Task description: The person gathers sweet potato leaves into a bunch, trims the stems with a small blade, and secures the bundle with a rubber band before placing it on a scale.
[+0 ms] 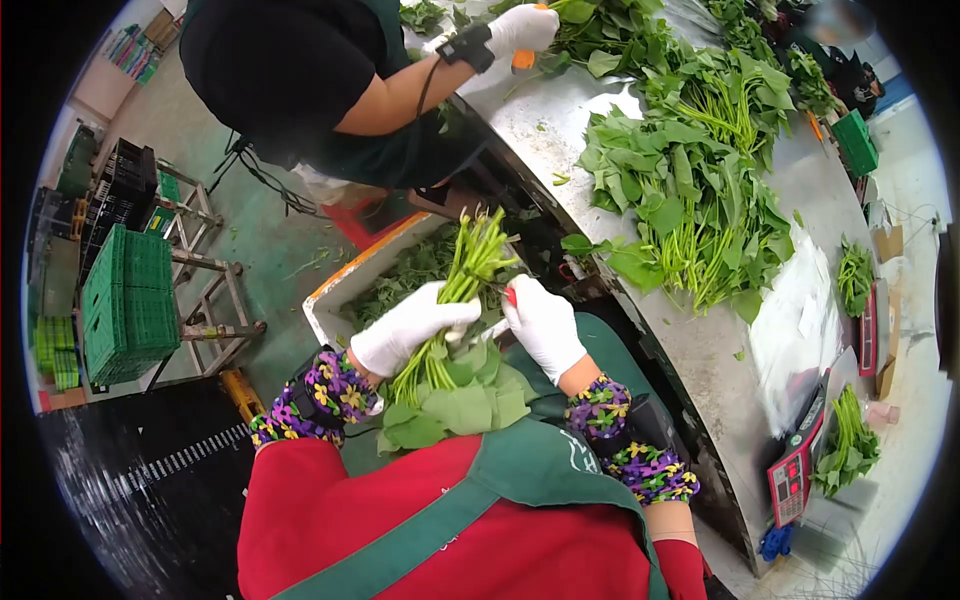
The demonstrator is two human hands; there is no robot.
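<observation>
My left hand [405, 332], in a white glove, is closed around the stems of a bunch of leafy greens [478, 250]. The cut stem ends point up and away from me, and the broad leaves hang toward my apron. Close by on the right, my white-gloved right hand [545, 328] is closed on a small red-handled tool [511, 296] beside the stems. Its blade is mostly hidden, so I cannot make out its exact kind. Under the bunch stands a white bin [322, 322] with an orange rim, holding loose greens [400, 277].
A metal table [690, 345] on the right bears a long heap of greens [690, 190], plastic bags [800, 320] and a red scale [790, 487]. A co-worker's gloved hand [525, 28] works at the far side. Green crates [130, 300] are stacked at the left.
</observation>
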